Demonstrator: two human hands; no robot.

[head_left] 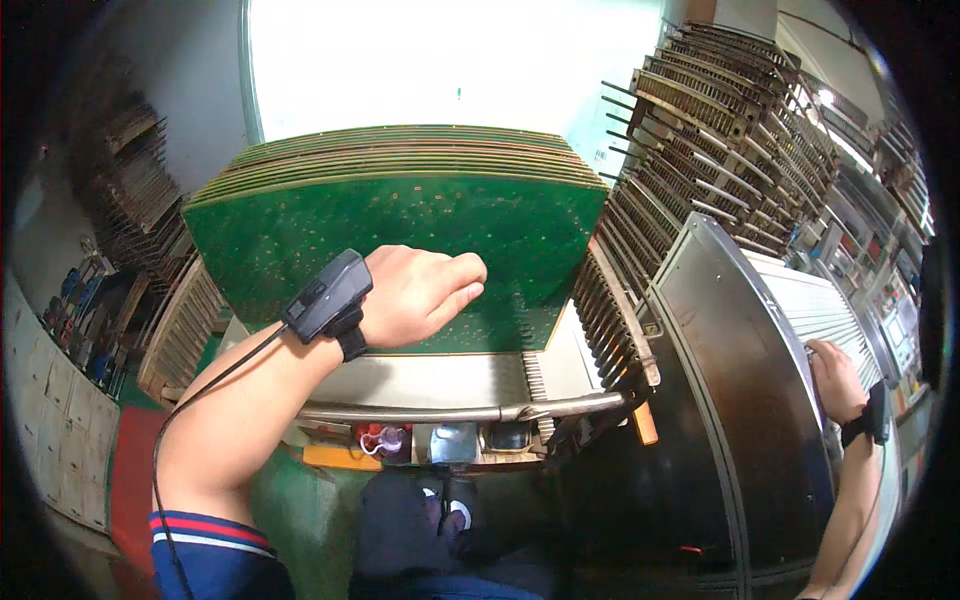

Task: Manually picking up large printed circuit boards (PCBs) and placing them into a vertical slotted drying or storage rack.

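A stack of large green circuit boards (pixel 400 215) stands upright in a slotted cart in front of me. My left hand (pixel 425 292), with a black device strapped to the wrist and a cable running down the forearm, rests against the face of the front board with fingers curled; whether it grips the board I cannot tell. My right hand (pixel 835 378), also wearing a black wrist strap, lies on the ribbed top of a metal machine (pixel 730 330) at the right, fingers bent over its surface.
Slotted racks (pixel 720 130) with more boards rise at the right rear and at the left (pixel 140 200). A metal bar (pixel 460 410) crosses the cart front above a shelf with small items. Green and red floor below.
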